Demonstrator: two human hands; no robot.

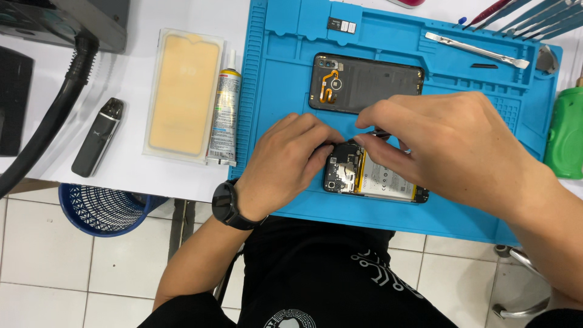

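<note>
Both hands (291,161) (446,146) on opened, flat rectangular phone (364,176), ridged blue mat (285,79).

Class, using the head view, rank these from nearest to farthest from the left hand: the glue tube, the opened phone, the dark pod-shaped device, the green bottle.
From the left hand:
1. Opened phone, touching its fingertips, on the blue mat.
2. Glue tube, just off the mat's left edge.
3. Dark pod-shaped device, far left on the white table.
4. Green bottle, far right edge.

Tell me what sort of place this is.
Most likely a phone repair bench: an opened phone lies on a blue work mat, its back cover set aside, with hand tools lined up at the mat's edge.
</note>
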